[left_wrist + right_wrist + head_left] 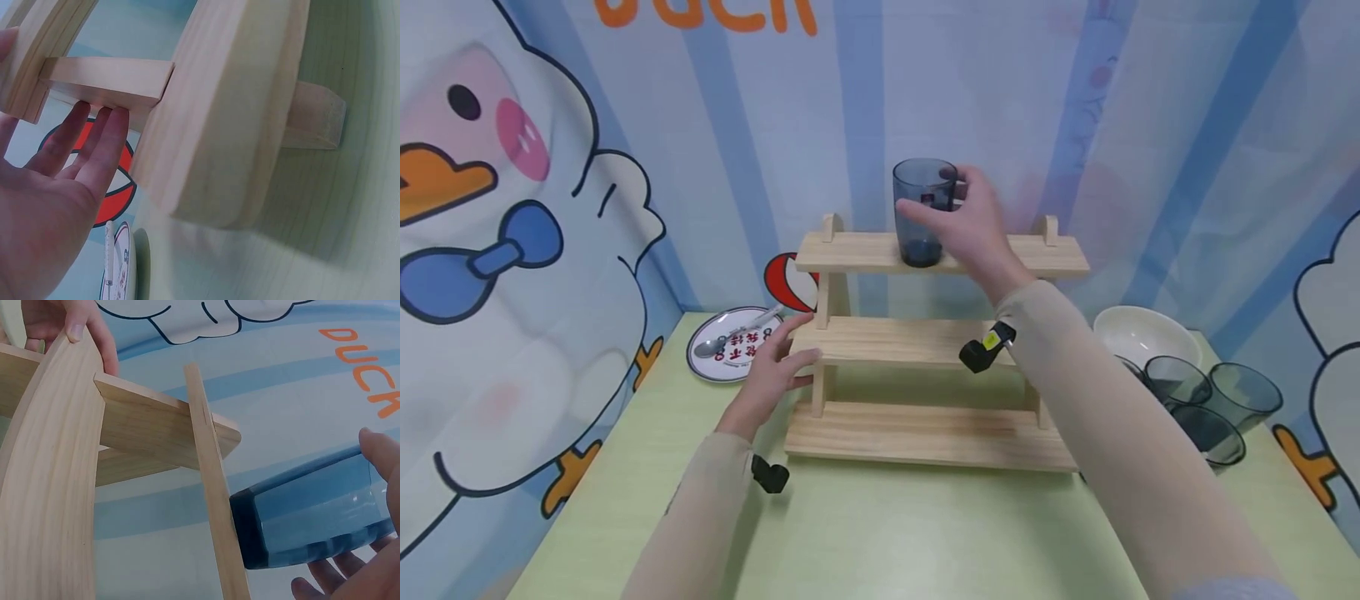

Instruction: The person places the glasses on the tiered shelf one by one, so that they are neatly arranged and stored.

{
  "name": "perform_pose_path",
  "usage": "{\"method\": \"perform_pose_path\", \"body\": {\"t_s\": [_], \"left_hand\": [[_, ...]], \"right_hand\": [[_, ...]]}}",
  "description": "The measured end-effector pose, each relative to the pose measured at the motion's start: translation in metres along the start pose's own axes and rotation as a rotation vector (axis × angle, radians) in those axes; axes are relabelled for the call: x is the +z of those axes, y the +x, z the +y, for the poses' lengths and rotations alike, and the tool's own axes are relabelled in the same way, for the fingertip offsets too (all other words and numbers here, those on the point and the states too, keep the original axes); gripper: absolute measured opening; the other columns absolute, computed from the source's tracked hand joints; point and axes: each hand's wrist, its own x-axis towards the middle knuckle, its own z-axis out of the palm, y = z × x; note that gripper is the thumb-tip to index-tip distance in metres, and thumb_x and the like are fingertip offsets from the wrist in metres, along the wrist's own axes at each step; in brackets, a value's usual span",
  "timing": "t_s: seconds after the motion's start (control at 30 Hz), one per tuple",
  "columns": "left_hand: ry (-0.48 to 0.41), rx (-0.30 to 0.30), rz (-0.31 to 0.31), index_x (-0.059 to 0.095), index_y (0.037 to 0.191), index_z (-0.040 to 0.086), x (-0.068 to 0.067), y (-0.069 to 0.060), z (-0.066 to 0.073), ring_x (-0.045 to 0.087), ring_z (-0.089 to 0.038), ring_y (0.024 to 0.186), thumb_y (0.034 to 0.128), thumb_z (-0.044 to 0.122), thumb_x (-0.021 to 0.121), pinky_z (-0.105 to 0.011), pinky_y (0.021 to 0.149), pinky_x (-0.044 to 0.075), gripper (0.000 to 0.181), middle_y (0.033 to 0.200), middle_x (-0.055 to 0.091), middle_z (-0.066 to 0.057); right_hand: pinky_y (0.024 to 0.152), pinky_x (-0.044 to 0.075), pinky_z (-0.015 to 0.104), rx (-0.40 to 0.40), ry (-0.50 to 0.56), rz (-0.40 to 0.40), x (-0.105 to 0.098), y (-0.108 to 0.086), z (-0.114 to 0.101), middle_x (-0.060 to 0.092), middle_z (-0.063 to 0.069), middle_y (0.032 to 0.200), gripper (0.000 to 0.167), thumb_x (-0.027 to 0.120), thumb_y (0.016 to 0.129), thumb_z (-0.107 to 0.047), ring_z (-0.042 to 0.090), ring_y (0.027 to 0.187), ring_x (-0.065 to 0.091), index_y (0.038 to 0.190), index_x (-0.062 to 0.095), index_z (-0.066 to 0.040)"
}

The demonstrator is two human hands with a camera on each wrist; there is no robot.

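Observation:
A three-tier wooden display rack (917, 429) stands on the table. On its top shelf is a clear blue-grey cup (916, 225), upright with its base on the board. My right hand (973, 229) holds the cup from the right, thumb across the near side and fingers round the far side. In the right wrist view, thumb and fingers lie on opposite sides of the cup (312, 512). My left hand (769, 375) grips the left end of the middle shelf. Some of its fingertips touch the upright (109, 78) in the left wrist view.
Left of the rack, a white plate (726, 321) with red characters carries a metal spoon (711, 346). A white bowl (1142, 329) and several dark clear cups (1247, 396) stand at the right, partly behind my right sleeve. A printed duck curtain (760, 150) hangs close behind.

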Motion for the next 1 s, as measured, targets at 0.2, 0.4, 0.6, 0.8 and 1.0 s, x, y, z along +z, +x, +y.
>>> {"method": "perform_pose_path", "body": {"t_s": [0.2, 0.4, 0.6, 0.8, 1.0], "left_hand": [[0.000, -0.002, 0.000, 0.042, 0.161, 0.032, -0.001, -0.003, -0.002, 0.050, -0.041, 0.139, 0.1030, 0.024, 0.067, -0.060, 0.103, 0.054, 0.063, 0.159, 0.043, -0.016], [0.007, -0.006, -0.010, 0.041, 0.161, 0.032, -0.001, -0.003, -0.002, 0.051, -0.041, 0.138, 0.1034, 0.025, 0.067, -0.060, 0.102, 0.054, 0.063, 0.159, 0.043, -0.017], [0.012, -0.008, 0.001, 0.042, 0.161, 0.032, 0.001, -0.002, 0.001, 0.050, -0.040, 0.139, 0.1034, 0.025, 0.066, -0.060, 0.101, 0.055, 0.063, 0.160, 0.043, -0.016], [0.008, -0.013, 0.015, 0.041, 0.161, 0.030, -0.001, -0.003, 0.002, 0.050, -0.041, 0.138, 0.1033, 0.024, 0.066, -0.062, 0.101, 0.055, 0.063, 0.159, 0.043, -0.016], [0.026, -0.021, 0.022, 0.039, 0.162, 0.030, -0.005, -0.005, 0.000, 0.049, -0.041, 0.140, 0.1037, 0.026, 0.066, -0.061, 0.101, 0.055, 0.065, 0.159, 0.042, -0.016]], "right_hand": [[0.108, 0.052, 0.040, 0.006, -0.004, -0.012, 0.006, 0.004, 0.005, 0.050, 0.005, 0.152, 0.094, 0.087, 0.083, -0.050, 0.020, 0.132, 0.053, 0.160, 0.039, -0.026], [0.108, 0.052, 0.041, 0.017, 0.006, -0.011, 0.008, 0.005, 0.009, 0.051, 0.004, 0.150, 0.092, 0.085, 0.084, -0.053, 0.019, 0.132, 0.053, 0.160, 0.039, -0.028], [0.115, 0.046, 0.040, 0.048, -0.044, -0.033, 0.006, 0.006, 0.007, 0.047, 0.002, 0.157, 0.097, 0.083, 0.084, -0.059, 0.019, 0.141, 0.049, 0.162, 0.037, -0.025], [0.117, 0.045, 0.040, 0.024, -0.122, -0.091, -0.002, 0.001, 0.008, 0.045, 0.001, 0.162, 0.099, 0.082, 0.086, -0.058, 0.021, 0.145, 0.047, 0.164, 0.034, -0.021], [0.120, 0.041, 0.045, -0.002, -0.172, -0.146, -0.017, -0.009, 0.013, 0.041, 0.004, 0.165, 0.102, 0.080, 0.087, -0.058, 0.024, 0.150, 0.042, 0.166, 0.028, -0.019]]}}
